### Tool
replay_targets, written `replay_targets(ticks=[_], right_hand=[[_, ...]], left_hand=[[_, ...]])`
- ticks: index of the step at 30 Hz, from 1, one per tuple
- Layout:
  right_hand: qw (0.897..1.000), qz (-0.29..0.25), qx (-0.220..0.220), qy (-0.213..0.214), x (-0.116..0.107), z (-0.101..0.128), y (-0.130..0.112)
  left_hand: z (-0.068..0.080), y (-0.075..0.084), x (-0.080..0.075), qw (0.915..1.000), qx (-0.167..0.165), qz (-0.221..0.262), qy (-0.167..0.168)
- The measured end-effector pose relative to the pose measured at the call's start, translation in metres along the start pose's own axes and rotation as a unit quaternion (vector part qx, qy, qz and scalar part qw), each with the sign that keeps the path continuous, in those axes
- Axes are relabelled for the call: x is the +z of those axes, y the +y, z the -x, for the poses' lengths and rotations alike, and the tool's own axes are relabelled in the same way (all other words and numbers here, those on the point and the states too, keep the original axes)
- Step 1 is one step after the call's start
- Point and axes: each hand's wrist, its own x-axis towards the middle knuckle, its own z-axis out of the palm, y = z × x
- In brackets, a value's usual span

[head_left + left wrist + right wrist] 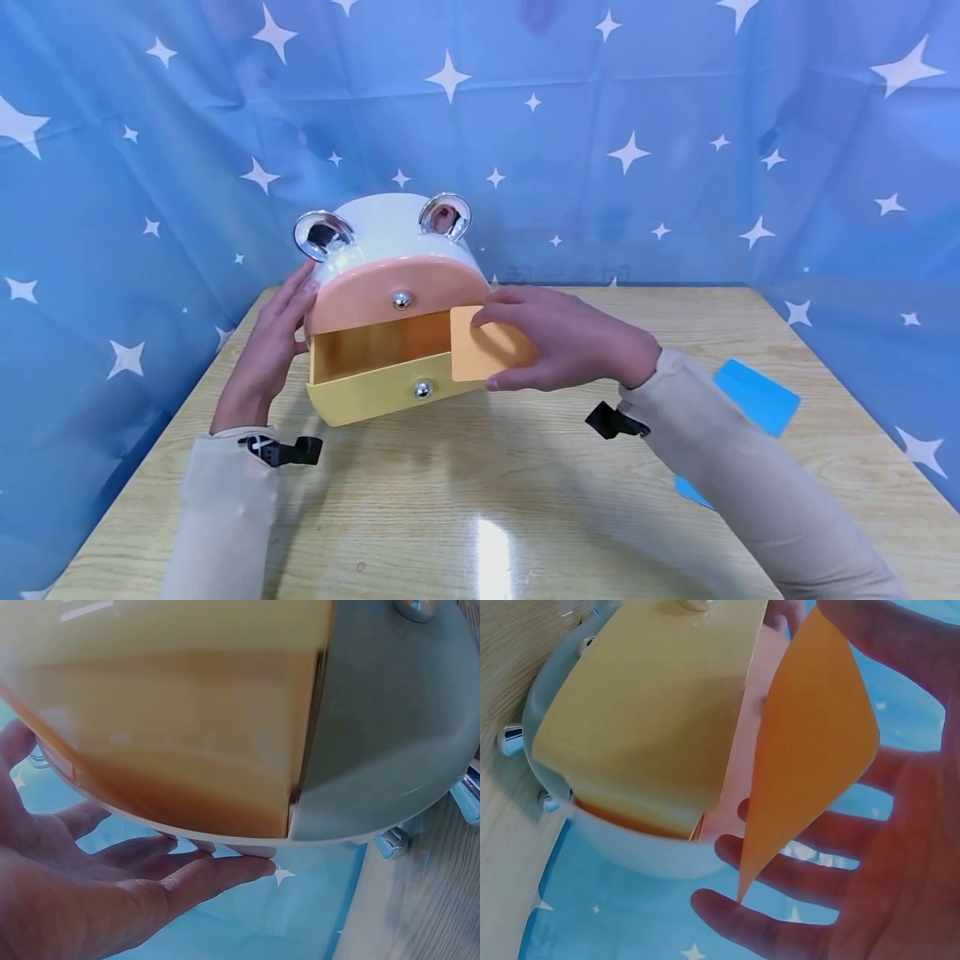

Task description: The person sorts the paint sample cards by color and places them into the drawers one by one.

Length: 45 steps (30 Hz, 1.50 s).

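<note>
A bear-shaped white drawer box (pixel 390 225) with chrome ears stands at the back of the table. Its pink upper drawer (pixel 375 292) is closed, and the yellow lower drawer (pixel 375 392) is pulled out. My left hand (pixel 285 325) rests flat against the box's left side, fingers straight. In the left wrist view that left hand (pixel 112 892) touches the white rim (pixel 247 841). My right hand (pixel 540 337) pinches an orange card (pixel 483 354) between thumb and fingers, over the open drawer's right end. From the right wrist, the orange card (pixel 810 750) stands beside the yellow drawer (pixel 645 712).
The wooden table (pixel 480 517) is walled in by blue star-printed cloth at the back and both sides. A blue card (pixel 757 396) lies at the right, and another blue piece (pixel 690 492) shows partly from under my right sleeve.
</note>
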Motion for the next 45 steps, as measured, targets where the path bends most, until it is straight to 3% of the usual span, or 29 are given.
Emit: replay_targets(ticks=[17, 35, 40, 45], right_hand=[[0.999, 0.019, -0.041, -0.025, 0.010, -0.039, -0.024], [0.999, 0.004, -0.040, -0.019, 0.018, -0.047, -0.029], [1.000, 0.013, -0.025, -0.001, 0.017, -0.044, -0.031], [0.998, 0.016, -0.035, 0.050, 0.017, -0.039, -0.036]], left_hand=[[-0.001, -0.003, -0.002, 0.9999, -0.008, 0.011, -0.007], [-0.002, -0.005, -0.001, 0.9999, 0.002, 0.010, -0.009], [-0.002, -0.005, 0.000, 0.9999, 0.008, 0.007, -0.010], [-0.002, -0.003, 0.000, 0.9998, 0.010, 0.012, -0.009]])
